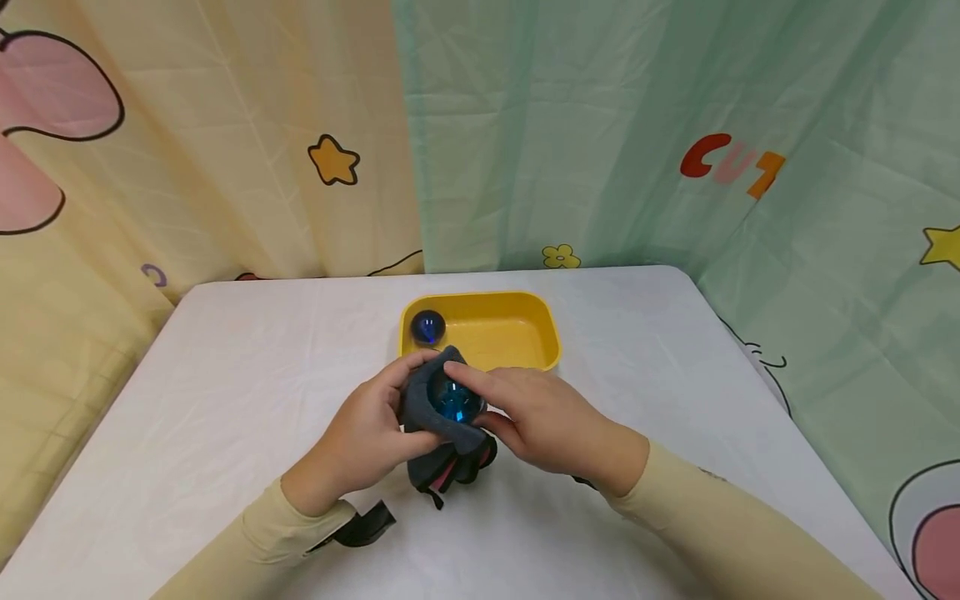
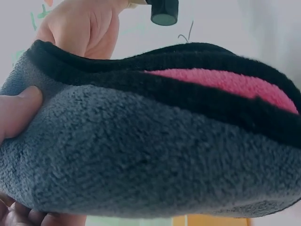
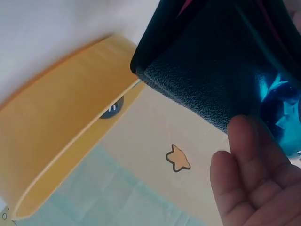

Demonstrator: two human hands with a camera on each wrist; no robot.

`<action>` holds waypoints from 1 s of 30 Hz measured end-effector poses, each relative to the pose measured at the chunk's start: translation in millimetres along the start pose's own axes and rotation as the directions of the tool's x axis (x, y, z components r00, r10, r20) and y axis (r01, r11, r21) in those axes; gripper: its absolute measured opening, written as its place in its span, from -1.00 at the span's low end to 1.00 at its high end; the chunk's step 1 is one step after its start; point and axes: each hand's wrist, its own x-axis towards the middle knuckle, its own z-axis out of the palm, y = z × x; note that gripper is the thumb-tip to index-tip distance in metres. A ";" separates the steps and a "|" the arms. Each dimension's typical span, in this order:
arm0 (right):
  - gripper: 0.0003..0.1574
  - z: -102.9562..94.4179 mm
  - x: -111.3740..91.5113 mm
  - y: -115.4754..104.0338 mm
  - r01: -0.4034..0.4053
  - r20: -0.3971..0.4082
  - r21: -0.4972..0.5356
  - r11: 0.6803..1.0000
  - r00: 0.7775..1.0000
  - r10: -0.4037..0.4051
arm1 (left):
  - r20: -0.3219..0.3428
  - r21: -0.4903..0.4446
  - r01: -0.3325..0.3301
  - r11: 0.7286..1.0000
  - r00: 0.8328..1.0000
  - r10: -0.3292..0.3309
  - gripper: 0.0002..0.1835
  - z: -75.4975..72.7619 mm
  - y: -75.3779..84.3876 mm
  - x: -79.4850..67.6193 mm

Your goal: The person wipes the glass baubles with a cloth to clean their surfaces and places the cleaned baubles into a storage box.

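A folded grey fleece cloth (image 1: 420,417) with black edging and a pink layer is gripped in my left hand (image 1: 360,429), thumb at the near side and fingers at the far side. Its fleece fills much of the left wrist view (image 2: 141,150). Against the cloth sits a clear light-blue glass ball (image 1: 457,403), cupped by its grey folds. My right hand (image 1: 551,417) holds the ball from the right, its thumb and fingers around the side. In the right wrist view, fingertips (image 3: 242,134) lie beside the shiny ball (image 3: 287,117); the palm's contact is hidden.
Just beyond the hands stands a shallow yellow tray (image 1: 553,333), holding a dark blue glass ball (image 1: 428,327) in its left end. White cloth covers the table (image 1: 247,375), and patterned curtains (image 1: 525,150) hang behind it. A black strap (image 1: 367,525) sticks out from the left wrist.
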 end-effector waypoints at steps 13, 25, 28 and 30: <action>-0.25 4.4 4.3 -8.5 -0.316 0.090 0.353 0.881 0.948 0.304 | -0.002 0.005 0.025 1.000 1.000 -0.025 -0.19 2.0 1.0 1.4; -0.10 0.9 -0.5 0.7 0.018 -0.061 -0.141 0.990 0.998 -0.027 | 0.018 -0.032 0.016 0.999 1.000 -0.015 -0.16 0.8 2.4 1.3; -0.13 1.9 0.3 -2.7 -0.083 -0.034 -0.043 0.996 0.996 0.082 | 0.018 -0.026 0.020 0.999 1.000 -0.020 -0.16 2.6 2.9 1.6; -0.18 2.6 1.5 -5.6 -0.182 0.005 0.063 0.981 0.983 0.182 | 0.018 -0.024 0.018 1.000 1.000 -0.018 -0.17 3.6 2.7 1.9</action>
